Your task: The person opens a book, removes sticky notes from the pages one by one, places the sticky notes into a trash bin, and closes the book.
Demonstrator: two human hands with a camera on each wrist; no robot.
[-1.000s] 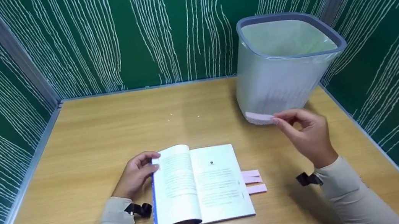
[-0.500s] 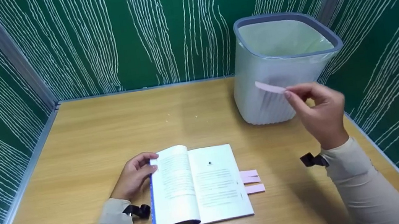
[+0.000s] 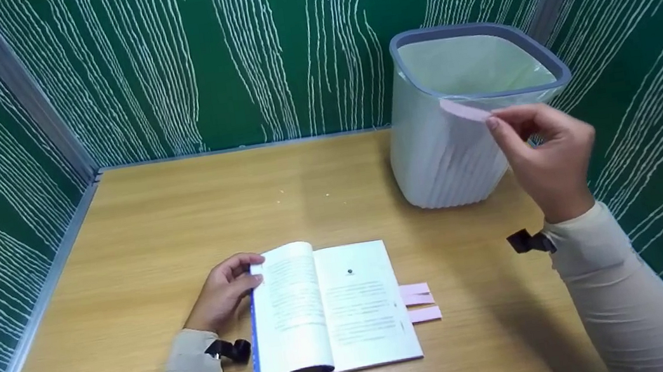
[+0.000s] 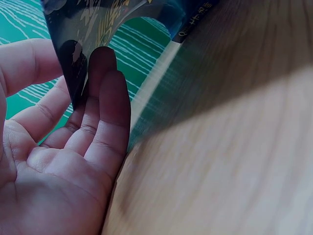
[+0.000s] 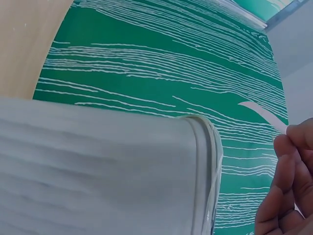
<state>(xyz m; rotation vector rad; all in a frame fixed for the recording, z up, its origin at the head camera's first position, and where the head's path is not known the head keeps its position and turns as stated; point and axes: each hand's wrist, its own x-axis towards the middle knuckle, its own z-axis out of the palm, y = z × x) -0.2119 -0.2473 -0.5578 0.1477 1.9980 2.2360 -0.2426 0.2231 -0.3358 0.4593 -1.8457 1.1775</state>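
Note:
An open book (image 3: 361, 310) lies on the table, its left pages and cover lifted a little. My left hand (image 3: 224, 293) grips the outer edge of that left side, thumb on the page and fingers behind the dark illustrated cover (image 4: 110, 22). Several pink sticky strips (image 3: 424, 314) stick out from the book's right edge. Up in the air, my right hand (image 3: 551, 150) pinches one pink sticky strip (image 3: 464, 111) by its end, between thumb and forefinger. In the head view this strip overlaps the front of the trash bin (image 3: 456, 157), just below its rim.
The tall, pale bin with a grey rim and a thin liner stands at the back right of the wooden table (image 3: 182, 218). Green walls (image 3: 325, 39) with white wavy lines enclose the back and sides. Tiny white specks lie mid-table.
My right hand has risen and moved right and away, carrying the pink strip from near the bin's base to just below its rim. The left hand keeps its hold on the book.

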